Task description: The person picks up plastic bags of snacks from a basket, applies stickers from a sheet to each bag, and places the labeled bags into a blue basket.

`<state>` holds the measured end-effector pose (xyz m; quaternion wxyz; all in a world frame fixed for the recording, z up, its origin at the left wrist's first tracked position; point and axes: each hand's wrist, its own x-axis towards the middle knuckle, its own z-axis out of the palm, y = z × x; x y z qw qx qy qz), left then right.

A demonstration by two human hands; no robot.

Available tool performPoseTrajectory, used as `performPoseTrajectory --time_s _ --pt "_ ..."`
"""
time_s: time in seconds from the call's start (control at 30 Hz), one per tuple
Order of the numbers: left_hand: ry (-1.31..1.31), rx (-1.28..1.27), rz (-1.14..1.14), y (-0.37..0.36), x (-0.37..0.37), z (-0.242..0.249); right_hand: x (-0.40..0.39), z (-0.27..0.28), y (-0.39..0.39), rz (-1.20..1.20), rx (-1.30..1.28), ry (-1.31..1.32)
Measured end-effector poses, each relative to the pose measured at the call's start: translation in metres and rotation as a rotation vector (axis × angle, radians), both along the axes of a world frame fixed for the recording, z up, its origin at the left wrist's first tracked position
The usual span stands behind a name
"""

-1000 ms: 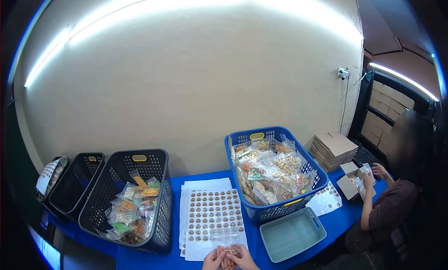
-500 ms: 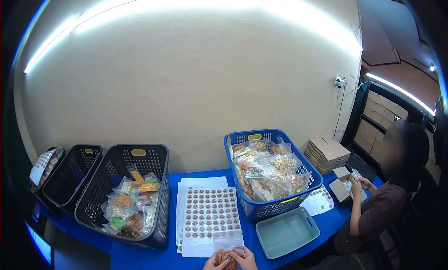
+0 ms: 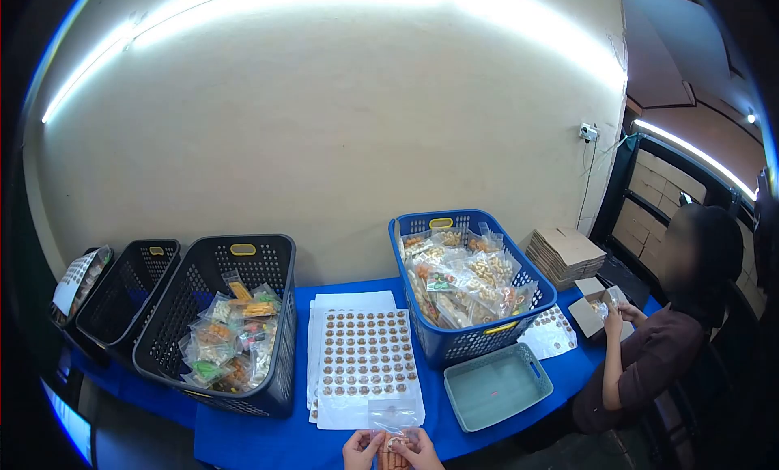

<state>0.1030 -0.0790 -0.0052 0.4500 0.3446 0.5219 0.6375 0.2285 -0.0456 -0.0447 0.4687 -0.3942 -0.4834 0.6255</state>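
At the bottom of the view, a clear plastic bag (image 3: 393,417) of orange-brown sticks is held between my two hands. My left hand (image 3: 362,450) pinches its left side, and my right hand (image 3: 420,450) pinches the right, near a round sticker (image 3: 395,444) on the bag. The bag's upper part lies over the lower edge of a white sheet with rows of round stickers (image 3: 367,352). More sheets show beneath it on the blue cloth (image 3: 300,372).
Left stand dark baskets, one with snack packets (image 3: 213,348). A blue basket (image 3: 438,344) of packets and a green-grey tray (image 3: 497,393) stand right of the sheets. Farther right are stacked cardboard (image 3: 565,255), a sticker sheet (image 3: 549,334) and a co-worker (image 3: 649,360) holding a packet by an open box.
The table and baskets sit slightly higher in the view. My hands have shifted a little left, and the bag shows more upright between them. The co-worker's hands have moved slightly.
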Motion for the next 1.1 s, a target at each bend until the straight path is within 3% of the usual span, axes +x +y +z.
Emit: performPoseTrajectory --time_s 0.17,0.27,0.37,0.47,0.57,0.6,0.7,0.73,0.8,0.87,0.93,1.03,1.1 --pt "-0.098 -0.063 0.042 -0.007 -0.003 -0.010 0.002 0.020 -0.018 0.085 0.051 0.018" --pt "-0.012 -0.027 0.074 -0.006 -0.019 -0.017 -0.003 0.033 -0.032 0.096 0.091 0.010" --pt "-0.004 0.007 0.085 -0.010 -0.027 -0.011 0.005 0.075 -0.044 0.225 -0.083 -0.144" --pt "-0.009 0.026 0.113 -0.016 -0.033 -0.008 0.011 0.021 -0.039 0.281 0.015 -0.101" --pt "0.046 0.063 0.142 -0.020 -0.041 -0.013 0.024 0.023 -0.038 0.239 0.084 -0.158" --pt "0.082 0.034 0.151 -0.022 -0.043 -0.013 0.033 0.025 -0.037 0.211 0.100 -0.194" --pt "0.688 0.099 0.092 -0.028 -0.041 -0.004 0.049 0.053 -0.035 0.154 0.309 -0.525" --pt "0.775 0.061 0.047 -0.032 -0.036 0.006 0.048 0.055 -0.037 0.166 0.350 -0.570" --pt "0.818 0.090 -0.094 -0.039 -0.028 -0.003 0.041 0.059 -0.040 0.185 0.441 -0.656" --pt "0.817 0.080 -0.161 -0.044 -0.018 0.005 0.029 0.024 -0.040 0.221 0.354 -0.676" --pt "0.806 0.093 -0.110 -0.048 -0.027 0.001 0.016 0.028 -0.045 0.198 0.348 -0.666" --pt "0.768 0.064 0.003 -0.052 -0.045 0.002 -0.007 0.043 -0.059 0.147 0.556 -0.523" --pt "0.800 0.088 0.082 -0.054 -0.054 -0.001 -0.021 0.062 -0.070 0.120 0.424 -0.457"
